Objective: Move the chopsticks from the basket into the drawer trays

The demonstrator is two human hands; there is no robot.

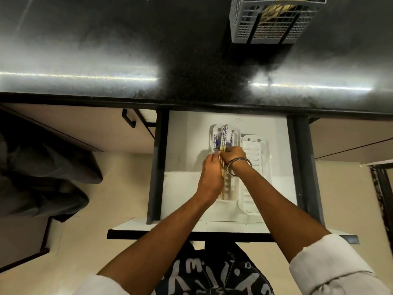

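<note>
The drawer [182, 145] is pulled out below the black counter. Two white trays lie in it side by side: the left tray [214, 133] and the right tray [258, 154]. A bundle of chopsticks [223, 137] with blue-and-white patterned ends lies lengthwise over the left tray. My left hand [210, 175] and my right hand [235, 155] are both closed around the bundle's middle, directly above that tray. The right tray looks bare. The grey plastic basket [244, 22] stands on the counter at the far right, with more wooden chopsticks [274, 10] leaning inside it.
The glossy black counter [106, 50] runs across the top of the view. A closed drawer with a black handle [127, 119] sits left of the open one. Dark fabric [42, 171] lies on the floor at the left.
</note>
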